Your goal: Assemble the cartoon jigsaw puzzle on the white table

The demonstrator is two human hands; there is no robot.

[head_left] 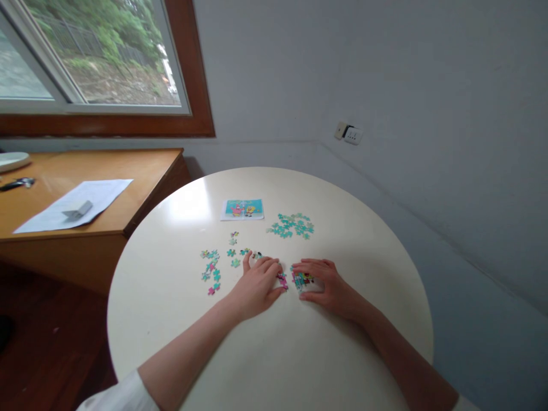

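Observation:
On the round white table, my left hand (257, 285) curves over a joined puzzle section (281, 279) with pink parts, mostly hidden under the palm. My right hand (327, 288) grips a second joined section (303, 279), teal with yellow and red, between thumb and fingers. A narrow gap separates the two sections. Loose pieces (210, 267) lie left of my left hand, and a few more sit near its fingertips. Beyond the hands is a spread of teal pieces (295, 226). A small picture card (243, 210) with a pink and a yellow figure lies farther back.
The round table's (265, 365) edge curves around the work. At the left stands a wooden desk (141, 162) with a paper sheet (107, 194), a small grey-white block (77, 209), a black object and a white round item. Walls and a window are behind.

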